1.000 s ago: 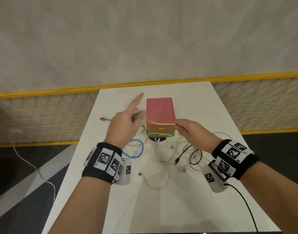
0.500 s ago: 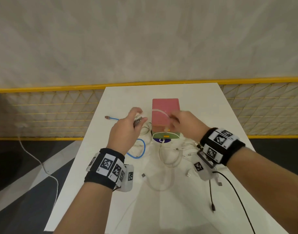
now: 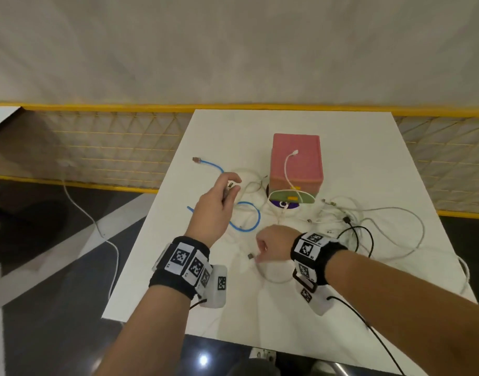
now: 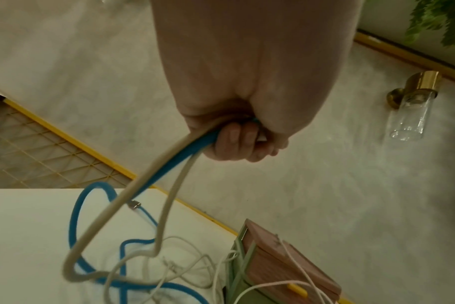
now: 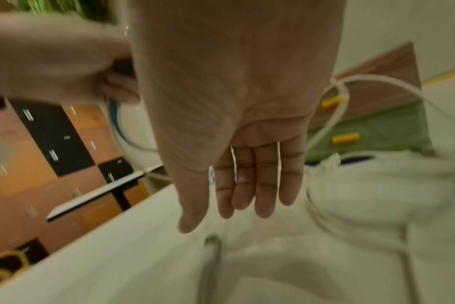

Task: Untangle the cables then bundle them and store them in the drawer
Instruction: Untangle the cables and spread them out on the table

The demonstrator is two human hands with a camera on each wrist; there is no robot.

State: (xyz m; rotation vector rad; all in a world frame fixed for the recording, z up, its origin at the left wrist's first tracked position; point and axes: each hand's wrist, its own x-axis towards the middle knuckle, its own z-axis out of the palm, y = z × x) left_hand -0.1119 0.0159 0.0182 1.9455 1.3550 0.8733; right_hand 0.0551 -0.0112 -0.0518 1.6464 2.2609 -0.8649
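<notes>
- The drawer box (image 3: 295,161) stands at the middle of the white table (image 3: 355,147): pink textured top, a green drawer front with a yellow handle (image 3: 292,198), and below it a purple part. Whether a drawer is open, or what is inside, cannot be told.
- A thin white cable (image 3: 286,169) lies over the box top and hangs down its front.
- The left hand (image 3: 215,204) is raised over the table, fingers (image 4: 237,142) curled round a blue cable (image 3: 250,221) and a thicker white cord (image 4: 117,222).
- The right hand (image 3: 273,246), straight-fingered in the blurred wrist view, is low by a metal plug (image 3: 250,256); whether it grips it cannot be told.
- Half a second ago the right hand was up at the box front; now it is nearer the person.
- More white cables and a black cable (image 3: 363,234) lie tangled to the right.
</notes>
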